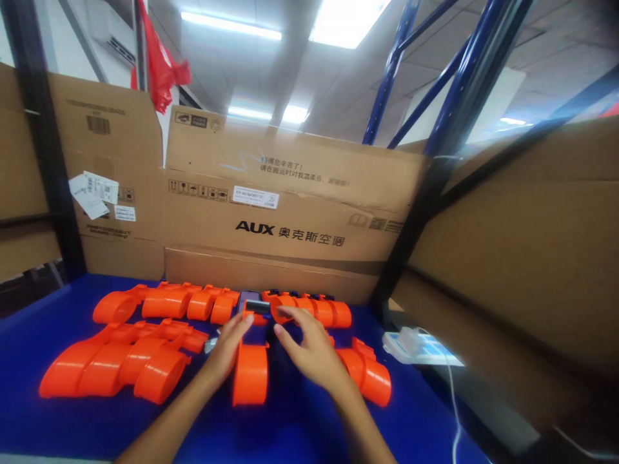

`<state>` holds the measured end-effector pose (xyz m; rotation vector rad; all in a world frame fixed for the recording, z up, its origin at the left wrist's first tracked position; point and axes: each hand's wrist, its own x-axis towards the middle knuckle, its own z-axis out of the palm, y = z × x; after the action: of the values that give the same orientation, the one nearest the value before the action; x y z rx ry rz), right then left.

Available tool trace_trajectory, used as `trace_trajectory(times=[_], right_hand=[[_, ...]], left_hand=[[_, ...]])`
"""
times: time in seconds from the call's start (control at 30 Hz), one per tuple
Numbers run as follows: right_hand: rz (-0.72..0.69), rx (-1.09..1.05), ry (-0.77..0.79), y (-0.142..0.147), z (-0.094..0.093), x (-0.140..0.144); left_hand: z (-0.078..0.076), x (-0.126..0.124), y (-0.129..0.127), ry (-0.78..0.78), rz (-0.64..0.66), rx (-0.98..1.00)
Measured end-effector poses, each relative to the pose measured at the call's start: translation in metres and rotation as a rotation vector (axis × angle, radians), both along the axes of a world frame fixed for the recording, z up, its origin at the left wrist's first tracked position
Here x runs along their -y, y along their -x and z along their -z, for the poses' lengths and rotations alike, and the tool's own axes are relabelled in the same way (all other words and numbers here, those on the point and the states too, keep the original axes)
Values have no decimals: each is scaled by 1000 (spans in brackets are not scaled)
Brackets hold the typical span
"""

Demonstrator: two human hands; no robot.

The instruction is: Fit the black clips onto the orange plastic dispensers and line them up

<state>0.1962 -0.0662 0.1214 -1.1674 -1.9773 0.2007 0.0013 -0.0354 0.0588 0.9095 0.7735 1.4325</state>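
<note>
Reaching over a blue table, the left hand and right hand, fingers loosely spread, touch a dark device atop an orange part. Behind, more orange parts lie in rows against an AUX carton, within reach.

Warehouse workbench: cardboard cartons, blue steel racking, rows of orange parts.

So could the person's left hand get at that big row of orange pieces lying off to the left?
Probably yes. The left hand rests on the blue table beside the orange piece in the middle, and the big orange row lies just to its left with only bare tabletop between, so nothing seems to block it.
</note>
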Motion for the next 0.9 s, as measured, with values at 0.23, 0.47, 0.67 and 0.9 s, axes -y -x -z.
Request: trace_trajectory(times=[0.23,0.47,0.67,0.9], right_hand=[[-313,-253,156,31,13,-42],[-252,-363,197,34,37,-35],[-164,-391,146,36,47,-36],[-186,-397,116,35,47,-35]], left_hand=[[-5,-5,-1,-127,13,52],[0,-5,-1,-108,17,-9],[1,-7,0,-234,-75,-136],[3,-12,3,-262,-114,-170]])
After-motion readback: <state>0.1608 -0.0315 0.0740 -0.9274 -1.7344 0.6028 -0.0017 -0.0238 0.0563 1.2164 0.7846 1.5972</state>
